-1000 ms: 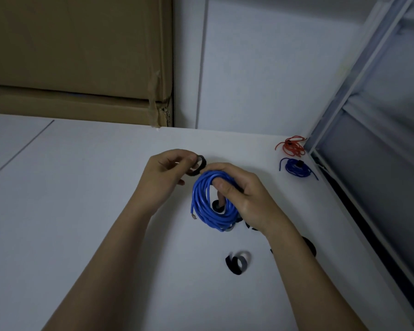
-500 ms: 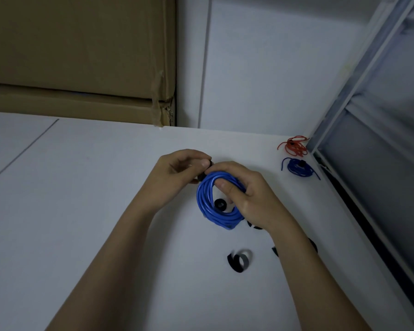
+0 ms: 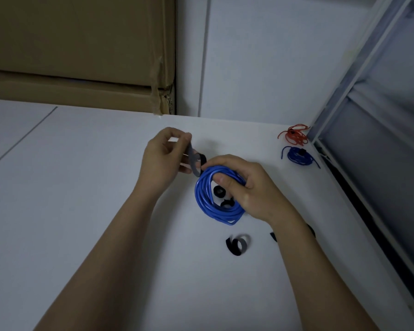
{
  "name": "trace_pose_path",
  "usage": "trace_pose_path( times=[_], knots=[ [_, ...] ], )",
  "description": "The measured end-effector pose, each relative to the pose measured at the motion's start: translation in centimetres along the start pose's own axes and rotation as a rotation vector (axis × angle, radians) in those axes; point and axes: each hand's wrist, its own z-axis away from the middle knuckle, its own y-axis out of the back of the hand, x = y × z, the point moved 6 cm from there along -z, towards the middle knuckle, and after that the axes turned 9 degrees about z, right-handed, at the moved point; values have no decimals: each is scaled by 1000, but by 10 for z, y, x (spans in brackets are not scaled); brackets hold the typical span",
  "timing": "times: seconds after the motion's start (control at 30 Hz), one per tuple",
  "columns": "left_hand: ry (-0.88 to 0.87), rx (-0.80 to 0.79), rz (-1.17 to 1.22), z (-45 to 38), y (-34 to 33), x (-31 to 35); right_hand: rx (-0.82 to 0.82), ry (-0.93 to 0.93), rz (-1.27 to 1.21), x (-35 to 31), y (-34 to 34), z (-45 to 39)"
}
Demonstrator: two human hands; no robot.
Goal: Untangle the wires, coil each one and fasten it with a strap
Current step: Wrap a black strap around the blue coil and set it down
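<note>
The right hand (image 3: 246,189) squeezes the springy blue wire coil (image 3: 215,199) at its top, where the left hand (image 3: 164,161) pinches a soft strap (image 3: 193,161)

I count three wire coils on the table (image 3: 86,187): the big blue coil (image 3: 207,206), a small blue coil (image 3: 298,156) and a red coil (image 3: 294,136) at the far edge. Straps: one in the left hand (image 3: 164,158), namely the held strap (image 3: 193,161), two seen through the big coil's middle (image 3: 219,191) (image 3: 226,203), one loose curl (image 3: 237,244), and one partly hidden behind my forearm (image 3: 273,236). Five straps, two hands (image 3: 249,189).
</note>
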Motion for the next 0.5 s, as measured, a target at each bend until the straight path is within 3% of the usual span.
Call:
trace_pose_path(
  times=[0.1,0.27,0.5],
  knots=[
    [-47,26,62,1,2,5,32,11,-13,1,1,0],
    [54,-42,190,5,-6,4,125,47,11,1,7,1],
    [118,-117,76,8,-13,-3,192,82,-25,-5,12,4]
  ],
)
